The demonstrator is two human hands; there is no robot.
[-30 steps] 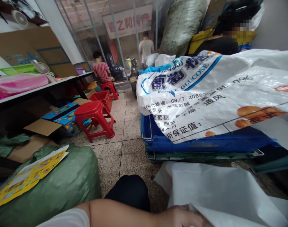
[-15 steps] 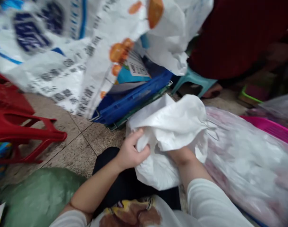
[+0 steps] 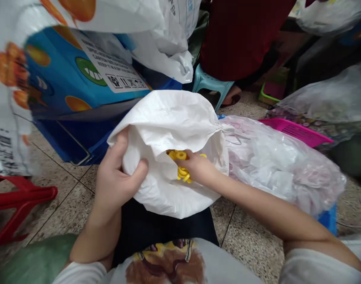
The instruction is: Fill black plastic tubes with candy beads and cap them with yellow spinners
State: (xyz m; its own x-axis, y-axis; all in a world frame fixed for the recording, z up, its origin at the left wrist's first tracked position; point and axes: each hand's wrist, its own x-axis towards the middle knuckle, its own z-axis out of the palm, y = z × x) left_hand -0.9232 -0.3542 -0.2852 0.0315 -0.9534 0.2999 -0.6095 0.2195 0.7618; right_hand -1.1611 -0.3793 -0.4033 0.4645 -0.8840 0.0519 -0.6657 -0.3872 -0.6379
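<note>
A white woven sack [image 3: 171,118] rests on my lap, its mouth rolled open toward me. My left hand [image 3: 118,177] pinches the sack's near left rim and holds it open. At the sack's mouth, my right hand [image 3: 198,167] is closed around a handful of small yellow plastic rings [image 3: 180,163]; several stick out between the fingers. What else lies deeper in the sack is hidden.
A blue printed carton [image 3: 76,79] sits in a blue crate [image 3: 79,138] under a printed white bag on the left. A red stool [image 3: 17,205] stands lower left. A clear plastic bag [image 3: 275,161] and pink basket [image 3: 296,132] lie right. A person in red sits on a teal stool [image 3: 210,83] behind.
My view dropped from the room to my lap. My right hand, earlier buried in the sack, has come out holding yellow rings. My left hand keeps its grip on the rim.
</note>
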